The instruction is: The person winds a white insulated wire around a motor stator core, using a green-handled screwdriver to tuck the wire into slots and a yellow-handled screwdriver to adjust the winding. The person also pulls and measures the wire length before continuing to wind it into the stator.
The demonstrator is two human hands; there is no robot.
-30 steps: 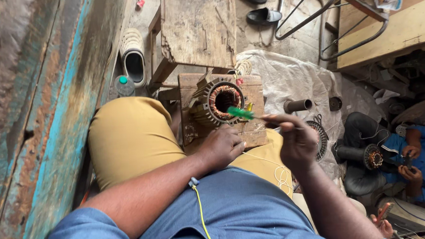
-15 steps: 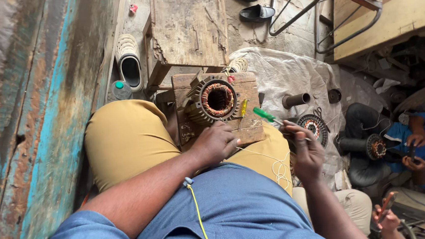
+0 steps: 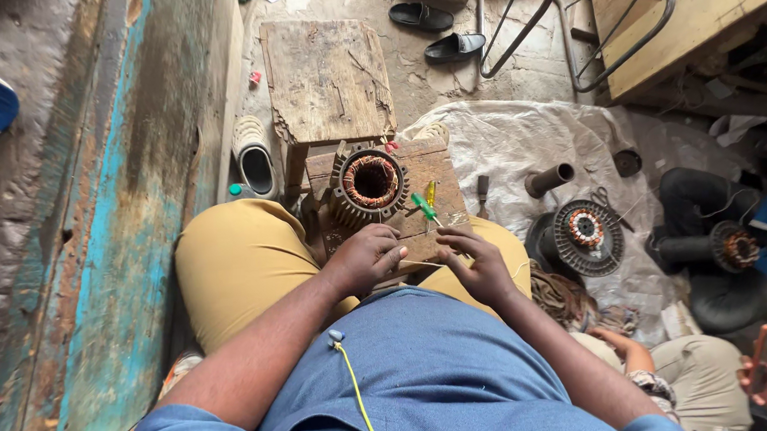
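The left hand (image 3: 366, 256) rests with curled fingers on the near edge of a small wooden block (image 3: 430, 173) that sits across the person's lap, its fingertips pressing the wood just at 6 o'clock of a motor stator (image 3: 370, 183). The stator stands on the block with its open bore facing up, copper windings showing inside the ribbed metal ring. The right hand (image 3: 478, 261) lies at 3 o'clock of the left hand, fingers bent and drawn together at the block's near right corner; whether it pinches anything small there I cannot tell. A green-handled screwdriver (image 3: 424, 209) lies on the block at 4 o'clock of the stator, just beyond the right hand's fingertips, with a yellow-handled tool (image 3: 431, 192) crossing beside it.

At 12 o'clock of the stator stands a worn wooden stool (image 3: 326, 77) on the concrete floor. A white sack cloth (image 3: 521, 140) spreads on the floor at 2 o'clock, carrying a short dark pipe piece (image 3: 550, 179) and a round fan motor part (image 3: 587, 234). A pair of black sandals (image 3: 439, 30) lies at 1 o'clock, far off. At 9 o'clock a weathered turquoise door (image 3: 109, 232) runs along the side.
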